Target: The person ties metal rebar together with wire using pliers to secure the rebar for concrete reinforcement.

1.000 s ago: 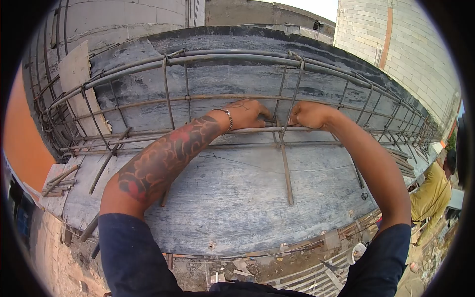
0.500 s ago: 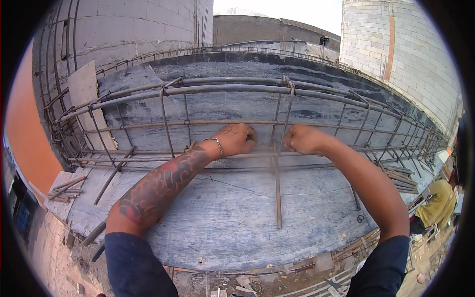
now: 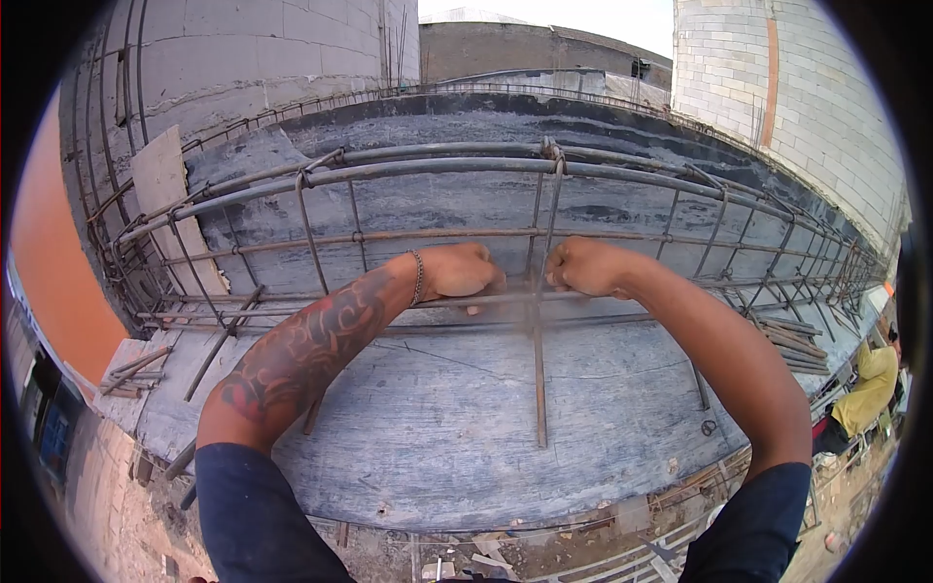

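A long rebar cage (image 3: 428, 168) of steel bars and square stirrups stretches across in front of me. My left hand (image 3: 457, 270), with a chain bracelet at the wrist, is closed by the lower long bars, left of the middle stirrup (image 3: 549, 214). Close to that stirrup's right side, my right hand (image 3: 586, 267) has its fingers curled in. Whatever lies in the fingers of either hand is hidden, and a hazy smudge blurs the space between them. Beneath the cage, a short rebar piece (image 3: 540, 398) rests across the grey formwork board (image 3: 418, 418).
Cut rebar pieces lie in piles at the right (image 3: 797, 345) and at the left (image 3: 136, 374). Block walls (image 3: 719, 78) rise behind. Below the board's front edge is rubble-strewn ground (image 3: 476, 556). A person in a yellow shirt (image 3: 865, 389) is low at the far right.
My left hand has turned and shifted slightly left, with its fingers lower. My right hand has moved a little left and up beside the stirrup. The view has shifted slightly.
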### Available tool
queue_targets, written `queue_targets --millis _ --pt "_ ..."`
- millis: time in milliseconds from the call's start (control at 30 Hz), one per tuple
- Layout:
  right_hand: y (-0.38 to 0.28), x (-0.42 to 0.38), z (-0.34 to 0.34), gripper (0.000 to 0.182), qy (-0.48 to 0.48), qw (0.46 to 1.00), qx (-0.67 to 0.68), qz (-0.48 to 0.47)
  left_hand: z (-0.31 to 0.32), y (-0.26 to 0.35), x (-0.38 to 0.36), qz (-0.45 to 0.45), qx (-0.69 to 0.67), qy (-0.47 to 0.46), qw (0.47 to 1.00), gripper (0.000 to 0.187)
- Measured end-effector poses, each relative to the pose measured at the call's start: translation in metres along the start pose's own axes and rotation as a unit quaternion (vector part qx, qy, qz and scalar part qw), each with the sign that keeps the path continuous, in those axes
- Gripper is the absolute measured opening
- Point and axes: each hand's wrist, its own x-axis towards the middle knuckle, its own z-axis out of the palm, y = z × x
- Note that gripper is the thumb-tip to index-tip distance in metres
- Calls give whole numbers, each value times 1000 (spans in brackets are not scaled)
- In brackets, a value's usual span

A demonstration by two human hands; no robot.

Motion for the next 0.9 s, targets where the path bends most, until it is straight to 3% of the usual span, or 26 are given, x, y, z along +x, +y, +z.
queue_targets --millis 133,333,400,433,500,600,667,833,900 --pt "-12 -8 0 18 -1 1000 -25 10 5 -2 2 -5 -30 40 999 29" --pt "2 5 -1 16 -9 999 -46 -6 4 -6 -2 38 44 67 996 41" --pt "5 9 -2 17 -20 999 -26 1 -1 -22 13 261 230 146 926 44" --pt "2 9 0 18 -7 999 -34 19 0 -9 2 262 230 144 926 44" --pt "0 6 2 19 6 998 -44 38 2 15 -17 92 196 50 975 45" --pt "0 3 2 21 11 999 11 37 1 11 -9 155 228 61 959 47" --pt "3 2 -1 19 -4 999 -35 -13 2 5 -1 139 215 49 965 48" --pt "-16 -14 -2 17 23 997 -68 -14 1 -4 11 129 228 53 964 46" --pt "-15 -13 -2 17 18 997 -71 -6 -1 -15 27 297 318 130 891 43"
